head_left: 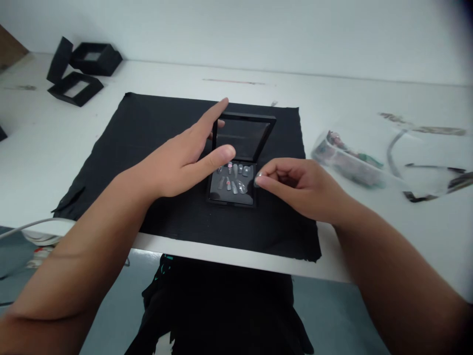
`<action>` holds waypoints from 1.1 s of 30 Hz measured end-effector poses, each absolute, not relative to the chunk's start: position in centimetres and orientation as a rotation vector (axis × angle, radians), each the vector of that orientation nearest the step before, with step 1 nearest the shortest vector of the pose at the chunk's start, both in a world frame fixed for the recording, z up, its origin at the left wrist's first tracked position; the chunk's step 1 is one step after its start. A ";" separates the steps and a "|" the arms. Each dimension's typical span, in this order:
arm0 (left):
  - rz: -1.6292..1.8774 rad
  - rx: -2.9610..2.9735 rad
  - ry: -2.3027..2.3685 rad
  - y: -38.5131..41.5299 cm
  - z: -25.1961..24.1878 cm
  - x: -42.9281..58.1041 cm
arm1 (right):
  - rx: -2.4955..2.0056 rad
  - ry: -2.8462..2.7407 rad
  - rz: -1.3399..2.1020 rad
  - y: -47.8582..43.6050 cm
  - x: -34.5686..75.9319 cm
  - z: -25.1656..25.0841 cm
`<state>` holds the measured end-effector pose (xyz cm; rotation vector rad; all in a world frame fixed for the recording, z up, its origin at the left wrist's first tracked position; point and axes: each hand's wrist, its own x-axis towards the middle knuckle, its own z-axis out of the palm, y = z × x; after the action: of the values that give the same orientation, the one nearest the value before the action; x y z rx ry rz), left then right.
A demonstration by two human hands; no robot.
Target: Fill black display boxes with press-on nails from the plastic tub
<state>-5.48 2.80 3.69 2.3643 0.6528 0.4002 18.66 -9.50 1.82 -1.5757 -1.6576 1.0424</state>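
A small black case (232, 198) lies on a black cloth (177, 217), its windowed lid (246, 117) raised. Inside, several decorated false nails (235, 186) are set out in two rows. Against the left side of the lid is my left hand (185, 160), its fingers stretched and its thumb spread over the case's upper left part. My right hand (303, 187) is at the case's right edge, thumb and forefinger pinching a small shiny piece (257, 179) that looks like a false nail.
Black open boxes (76, 88) stand at the back left. On the right is a clear plastic container (351, 160) with colourful items, beside blurred thin dark objects (436, 167). A white cable (33, 223) crosses the table's front left edge.
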 end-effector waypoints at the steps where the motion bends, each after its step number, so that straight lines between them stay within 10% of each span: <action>1: 0.397 2.356 0.651 2.8 3.6 -5.5 | -1.580 -1.662 1.017 -9.3 18.4 1.5; 33: 0.502 2.210 0.710 3.0 2.7 -5.2 | -1.894 -1.839 0.858 -9.1 18.3 1.9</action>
<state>-5.18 2.98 2.69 2.2102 0.7105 0.5016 18.27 -9.08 1.87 -1.8939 -1.8387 0.8585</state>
